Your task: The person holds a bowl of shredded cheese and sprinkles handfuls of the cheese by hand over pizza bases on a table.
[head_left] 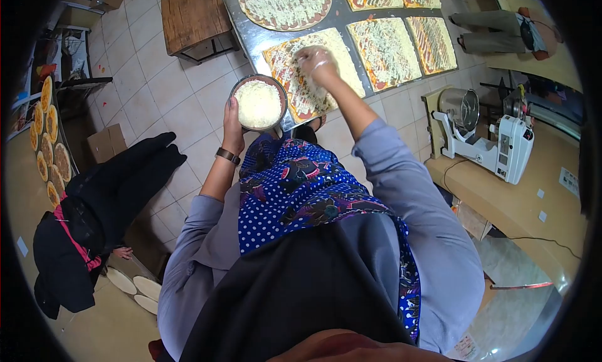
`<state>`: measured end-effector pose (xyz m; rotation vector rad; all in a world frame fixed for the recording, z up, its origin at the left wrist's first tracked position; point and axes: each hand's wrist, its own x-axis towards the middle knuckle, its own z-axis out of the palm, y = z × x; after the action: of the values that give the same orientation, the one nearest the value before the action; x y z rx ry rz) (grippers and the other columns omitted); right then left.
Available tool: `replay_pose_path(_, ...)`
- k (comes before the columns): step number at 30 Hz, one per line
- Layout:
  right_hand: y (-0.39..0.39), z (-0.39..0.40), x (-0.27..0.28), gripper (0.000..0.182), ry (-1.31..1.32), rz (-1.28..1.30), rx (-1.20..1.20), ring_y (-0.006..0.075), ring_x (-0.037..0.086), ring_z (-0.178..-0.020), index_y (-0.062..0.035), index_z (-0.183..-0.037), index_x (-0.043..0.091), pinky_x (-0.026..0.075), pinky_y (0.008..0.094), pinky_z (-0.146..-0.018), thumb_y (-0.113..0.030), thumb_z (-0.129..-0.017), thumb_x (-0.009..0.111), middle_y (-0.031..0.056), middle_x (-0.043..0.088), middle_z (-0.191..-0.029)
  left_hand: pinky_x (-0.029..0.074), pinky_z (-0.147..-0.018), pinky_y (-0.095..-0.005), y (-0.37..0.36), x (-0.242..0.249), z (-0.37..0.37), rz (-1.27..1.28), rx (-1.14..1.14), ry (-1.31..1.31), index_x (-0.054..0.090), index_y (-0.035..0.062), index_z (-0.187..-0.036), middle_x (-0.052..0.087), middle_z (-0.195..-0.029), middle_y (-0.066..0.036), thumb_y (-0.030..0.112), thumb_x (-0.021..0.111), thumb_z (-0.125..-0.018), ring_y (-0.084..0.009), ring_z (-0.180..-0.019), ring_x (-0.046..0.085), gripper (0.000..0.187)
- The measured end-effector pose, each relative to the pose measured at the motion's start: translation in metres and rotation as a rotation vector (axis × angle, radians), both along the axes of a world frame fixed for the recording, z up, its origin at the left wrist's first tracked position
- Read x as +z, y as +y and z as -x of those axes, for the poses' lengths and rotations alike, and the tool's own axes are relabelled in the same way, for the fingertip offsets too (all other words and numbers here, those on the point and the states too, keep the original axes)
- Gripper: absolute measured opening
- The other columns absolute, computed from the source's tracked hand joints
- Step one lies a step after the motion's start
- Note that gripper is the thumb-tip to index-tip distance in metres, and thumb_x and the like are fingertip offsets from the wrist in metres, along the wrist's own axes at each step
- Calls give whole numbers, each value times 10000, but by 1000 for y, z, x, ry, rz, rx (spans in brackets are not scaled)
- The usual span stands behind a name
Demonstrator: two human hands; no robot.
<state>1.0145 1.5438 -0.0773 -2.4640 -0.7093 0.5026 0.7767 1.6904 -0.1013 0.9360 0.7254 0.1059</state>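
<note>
My left hand [232,129] grips the side of a round bowl [286,100] full of white grated cheese [257,104], held beside the table corner. Over a rectangular pizza [342,55] hovers my right hand [318,63], a little blurred, its fingers bunched downward and white bits on it. The grated cheese in those fingers is mostly hidden. Cheese covers the pizza's right side thickly, while red and brown topping shows on its left and lower parts. A round pizza [285,5] and more rectangular ones, such as the one [384,53] to the right, lie around it.
The dark metal table [251,45] carries the pizzas. A wooden stool [197,20] stands left of it. One person in black [94,211] is at the left, near small round pizzas [47,149]; another person [501,33] stands far right. A white mixer [495,146] sits on the right counter.
</note>
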Motion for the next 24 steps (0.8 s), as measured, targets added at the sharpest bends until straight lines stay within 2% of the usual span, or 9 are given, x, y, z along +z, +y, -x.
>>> replay_pose_path(3, 11, 53, 20, 221, 125, -211, 315, 250, 652, -958, -125, -1032, 714, 511, 340, -876, -206, -846, 624, 114, 690, -992, 502, -936, -325, -6, 1, -9, -44, -7, 2, 373, 23, -1379, 522, -1321, -130, 473, 314, -1018, -205, -1166, 566, 580)
replay_pose_path(5, 23, 82, 22, 313, -148, -63, 648, 304, 621, -1017, -119, -1090, 681, 483, 373, -928, -245, -808, 633, 149, 650, -1077, 503, -935, -323, -13, 15, -19, 22, -46, -38, 381, 27, -1373, 528, -1310, -129, 472, 314, -1018, -203, -1162, 568, 572)
replay_pose_path(7, 36, 105, 57, 505, 33, 308, 559, 314, 501, -1217, -100, -1271, 559, 418, 387, -1011, -250, -804, 681, 157, 543, -1279, 503, -935, -323, -20, 20, -29, 44, -28, -57, 384, 29, -1371, 529, -1307, -130, 469, 315, -1019, -202, -1159, 569, 568)
replay_pose_path(9, 34, 103, 55, 534, -12, 305, 573, 340, 531, -1180, -121, -1278, 539, 442, 415, -979, -266, -787, 694, 169, 535, -1279, 502, -934, -323, -19, 21, -34, 62, -5, -75, 386, 30, -1369, 531, -1304, -130, 466, 316, -1019, -201, -1155, 570, 564)
replay_pose_path(11, 37, 93, 63, 510, 196, 467, 699, 347, 556, -1146, -139, -1239, 555, 461, 435, -948, -271, -769, 702, 167, 520, -1300, 501, -927, -319, -18, 20, -36, 115, -23, -85, 396, 25, -1361, 529, -1297, -124, 454, 329, -1021, -187, -1137, 572, 551)
replay_pose_path(16, 24, 62, 18, 304, 374, 247, 613, 286, 658, -860, -127, -980, 695, 511, 363, -759, -186, -683, 715, 135, 693, -879, 487, -912, -297, -28, -8, -48, -87, -33, -46, 410, 15, -1352, 532, -1282, -103, 457, 363, -1016, -167, -1110, 570, 557)
replay_pose_path(19, 9, 34, 34, 274, 681, 80, 338, 229, 659, -836, -142, -951, 718, 514, 351, -745, -185, -683, 756, 92, 704, -896, 470, -911, -275, -23, -6, -57, -139, -37, -61, 408, 17, -1356, 540, -1273, -92, 469, 383, -1009, -155, -1107, 567, 572)
replay_pose_path(21, -6, 15, 48, 207, 806, -156, 190, 171, 648, -823, -135, -942, 732, 515, 325, -740, -185, -742, 754, 53, 709, -922, 313, -1072, -312, -15, -2, -58, 7, -53, -33, 312, -42, -1425, 443, -1386, -159, 451, 436, -997, -209, -1291, 403, 665)
replay_pose_path(24, -45, -23, 38, 205, 825, -133, -96, 156, 639, -831, -74, -999, 707, 517, 298, -725, -136, -804, 717, 53, 700, -936, 352, -1043, -300, -3, -4, -51, -8, -24, -9, 354, -25, -1396, 496, -1330, -138, 456, 438, -995, -192, -1246, 457, 632)
